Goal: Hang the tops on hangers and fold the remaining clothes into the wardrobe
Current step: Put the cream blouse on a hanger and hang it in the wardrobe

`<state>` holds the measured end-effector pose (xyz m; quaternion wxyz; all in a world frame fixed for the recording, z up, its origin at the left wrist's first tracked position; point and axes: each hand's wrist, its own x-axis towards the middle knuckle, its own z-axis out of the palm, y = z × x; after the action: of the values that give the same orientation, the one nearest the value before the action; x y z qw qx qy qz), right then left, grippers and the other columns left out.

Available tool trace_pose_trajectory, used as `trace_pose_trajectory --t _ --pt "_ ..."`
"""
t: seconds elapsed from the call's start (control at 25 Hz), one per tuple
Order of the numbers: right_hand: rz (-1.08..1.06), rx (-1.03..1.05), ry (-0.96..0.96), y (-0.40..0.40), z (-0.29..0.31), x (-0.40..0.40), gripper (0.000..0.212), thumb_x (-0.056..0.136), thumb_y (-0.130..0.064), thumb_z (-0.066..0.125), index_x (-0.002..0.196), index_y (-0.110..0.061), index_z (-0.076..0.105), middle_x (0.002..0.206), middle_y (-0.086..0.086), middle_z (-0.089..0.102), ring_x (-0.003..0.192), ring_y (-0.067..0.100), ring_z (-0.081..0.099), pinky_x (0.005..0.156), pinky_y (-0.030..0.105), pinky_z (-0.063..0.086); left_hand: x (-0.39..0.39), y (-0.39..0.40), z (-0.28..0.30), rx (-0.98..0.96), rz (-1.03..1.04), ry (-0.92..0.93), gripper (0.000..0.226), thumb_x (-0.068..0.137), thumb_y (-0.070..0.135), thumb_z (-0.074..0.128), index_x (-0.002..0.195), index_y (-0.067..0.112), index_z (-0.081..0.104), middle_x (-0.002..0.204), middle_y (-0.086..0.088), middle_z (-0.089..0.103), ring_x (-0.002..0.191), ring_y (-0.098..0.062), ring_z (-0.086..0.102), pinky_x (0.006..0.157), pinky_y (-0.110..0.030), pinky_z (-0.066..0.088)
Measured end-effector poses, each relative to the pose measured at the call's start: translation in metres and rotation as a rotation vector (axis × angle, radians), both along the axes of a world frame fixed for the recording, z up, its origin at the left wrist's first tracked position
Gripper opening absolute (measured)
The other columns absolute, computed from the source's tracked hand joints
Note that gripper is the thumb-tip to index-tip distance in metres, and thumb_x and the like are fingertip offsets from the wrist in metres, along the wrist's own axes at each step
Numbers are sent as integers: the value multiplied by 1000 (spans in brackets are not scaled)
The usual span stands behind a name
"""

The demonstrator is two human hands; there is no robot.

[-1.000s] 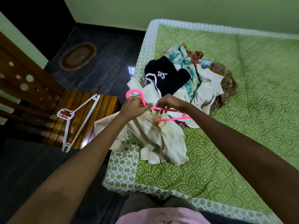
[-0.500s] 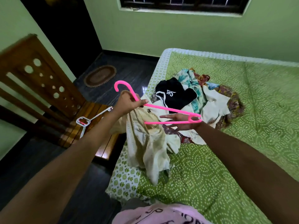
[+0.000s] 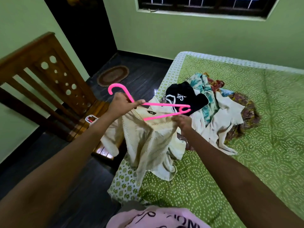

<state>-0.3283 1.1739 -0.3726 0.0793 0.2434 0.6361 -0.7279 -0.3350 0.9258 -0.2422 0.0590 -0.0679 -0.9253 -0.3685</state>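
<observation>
Over the bed edge (image 3: 166, 83), left hand (image 3: 122, 105) grips pink hanger (image 3: 164, 104) at the neck; right hand (image 3: 183, 123) pinches cream top (image 3: 148, 142) at the collar (label visible). Stretch the neckline, slide the free hanger arm inside.

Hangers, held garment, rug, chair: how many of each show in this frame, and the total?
Hangers: 2, a pink hanger gripped by the left hand and a white hanger on the chair
Held garments: 1, a cream top pinched by the right hand
Rugs: 1, rug
Chairs: 1, chair
Total: 5
</observation>
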Motion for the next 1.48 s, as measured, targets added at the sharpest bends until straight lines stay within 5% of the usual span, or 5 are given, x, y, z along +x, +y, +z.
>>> trace_pose_trajectory --t 0.24,0.68,1.04,1.24,1.48 --pt "48 255 109 37 29 5 29 73 11 65 99 -2 70 79 6 66 66 10 62 62 20 52 -8 -10 -37 -180 -26 -4 58 74 51 70 55 -4 66 45 -11 55 47 -22 56 58 -33 46" --pt "239 906 476 16 97 5 52 70 12 60 120 -1 60 124 13 55 98 15 55 77 10 33 -13 48 -9 -401 -131 -28 57 83 59 55 49 16 41 50 0 43 54 -18 49 49 -26 27" --pt "577 1007 738 -39 104 67 40 80 -13 61 120 -10 61 130 7 54 91 19 64 76 33 55 -27 50 10 -117 -60 136 49 79 47 68 52 10 52 48 -4 50 57 -27 55 58 -30 35" --pt "-9 1210 805 17 129 44 35 75 -7 55 109 -1 61 111 17 61 103 30 56 88 28 41 -38 36 22 122 -71 261 50 70 36 79 45 0 55 44 -11 52 45 -22 48 53 -28 36" --pt "341 1294 678 50 171 18 17 80 -5 70 95 3 73 86 22 71 78 34 67 68 37 48 -42 38 36 131 -197 217 47 72 36 79 55 -6 65 41 0 49 40 -3 49 46 -12 33"
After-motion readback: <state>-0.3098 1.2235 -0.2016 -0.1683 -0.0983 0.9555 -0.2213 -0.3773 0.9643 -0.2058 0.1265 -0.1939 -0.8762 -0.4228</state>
